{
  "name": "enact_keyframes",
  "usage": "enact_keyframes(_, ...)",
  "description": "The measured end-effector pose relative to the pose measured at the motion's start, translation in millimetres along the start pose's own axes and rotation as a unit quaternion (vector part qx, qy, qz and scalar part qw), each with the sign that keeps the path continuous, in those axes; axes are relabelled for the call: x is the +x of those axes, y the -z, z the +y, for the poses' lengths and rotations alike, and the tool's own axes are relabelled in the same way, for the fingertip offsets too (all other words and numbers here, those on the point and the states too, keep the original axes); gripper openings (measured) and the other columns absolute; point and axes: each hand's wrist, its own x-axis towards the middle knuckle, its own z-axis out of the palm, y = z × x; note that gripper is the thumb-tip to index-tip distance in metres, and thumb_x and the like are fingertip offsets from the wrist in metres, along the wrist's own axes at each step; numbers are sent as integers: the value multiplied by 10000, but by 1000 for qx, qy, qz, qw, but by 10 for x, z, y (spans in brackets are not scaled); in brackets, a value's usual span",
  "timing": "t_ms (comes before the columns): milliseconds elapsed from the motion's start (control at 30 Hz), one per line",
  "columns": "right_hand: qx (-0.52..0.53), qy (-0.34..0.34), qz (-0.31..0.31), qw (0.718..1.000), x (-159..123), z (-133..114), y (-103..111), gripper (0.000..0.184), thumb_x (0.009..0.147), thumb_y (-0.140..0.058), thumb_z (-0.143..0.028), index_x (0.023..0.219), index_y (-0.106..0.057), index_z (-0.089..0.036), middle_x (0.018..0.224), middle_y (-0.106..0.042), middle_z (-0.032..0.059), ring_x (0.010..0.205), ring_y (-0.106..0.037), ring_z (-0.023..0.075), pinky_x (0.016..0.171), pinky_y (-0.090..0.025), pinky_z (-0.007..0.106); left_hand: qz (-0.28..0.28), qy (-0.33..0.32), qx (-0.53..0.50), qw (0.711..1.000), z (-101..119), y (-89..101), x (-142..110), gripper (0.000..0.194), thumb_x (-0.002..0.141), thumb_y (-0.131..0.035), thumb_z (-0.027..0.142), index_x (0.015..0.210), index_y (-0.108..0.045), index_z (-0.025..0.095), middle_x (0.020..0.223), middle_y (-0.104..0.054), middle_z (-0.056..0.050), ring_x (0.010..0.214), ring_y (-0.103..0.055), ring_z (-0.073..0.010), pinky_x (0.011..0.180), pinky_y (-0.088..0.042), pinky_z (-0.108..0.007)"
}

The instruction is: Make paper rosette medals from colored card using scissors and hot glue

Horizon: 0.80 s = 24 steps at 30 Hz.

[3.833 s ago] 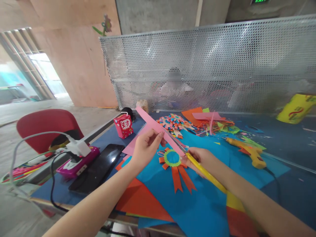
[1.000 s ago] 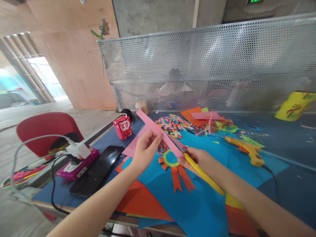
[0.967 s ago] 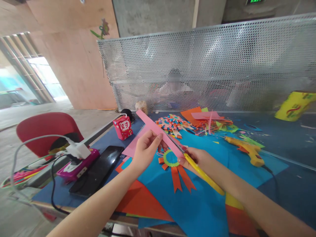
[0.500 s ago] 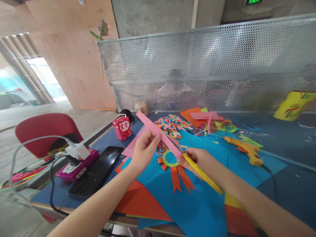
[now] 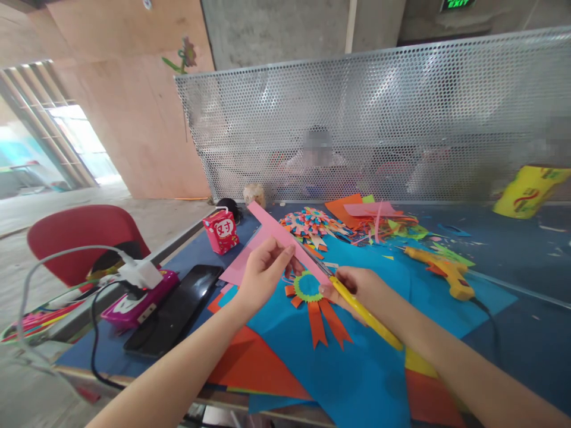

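Note:
My left hand [image 5: 264, 275] pinches a long pink paper strip [image 5: 281, 233] and holds it slanted above the table. My right hand [image 5: 362, 286] grips yellow-handled scissors [image 5: 366, 313], whose blades meet the strip's lower end. Under both hands lies a paper rosette [image 5: 312, 292] with a blue centre, a green ring and orange ribbons, resting on a blue paper sheet [image 5: 357, 368].
A black phone [image 5: 176, 309], a magenta case with a white charger [image 5: 138, 279] and a red drink carton [image 5: 222, 230] sit at left. A yellow glue gun [image 5: 441, 270] lies at right. Paper scraps and rosettes [image 5: 312, 223] lie before a perforated metal screen [image 5: 379, 119]; a person sits behind it.
Almost nothing differs: both hands keep their hold on the strip and scissors, and the view has shifted only slightly.

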Motion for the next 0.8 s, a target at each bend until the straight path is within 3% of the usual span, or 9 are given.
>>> enact_keyframes(333, 25, 52, -18, 998, -6, -24, 19, 234, 698, -565, -396, 662, -508, -173, 617, -524, -27, 535, -430, 98, 468, -333, 199, -36, 17, -4, 999, -1, -29, -28, 184, 786, -505, 318, 699, -489, 156, 561, -584, -9, 490, -527, -108, 493, -417, -242)
enact_keyframes(567, -17, 30, 7, 999, 11, 26, -7, 251, 690, -563, -391, 602, -483, -170, 544, -460, -45, 476, -326, 75, 410, -223, 197, -39, 18, -11, 999, -2, -22, -11, 169, 791, -499, 299, 711, -502, 150, 564, -591, -14, 502, -541, -112, 493, -417, -240)
enact_keyframes(800, -26, 27, 3, 999, 15, 19, -17, 280, 685, -556, -409, 569, -452, -176, 520, -402, -50, 467, -269, 70, 400, -197, 191, -35, 13, -40, 999, -14, 1, -26, 247, 788, -480, 362, 687, -534, 144, 567, -569, -16, 513, -525, -121, 505, -409, -250)
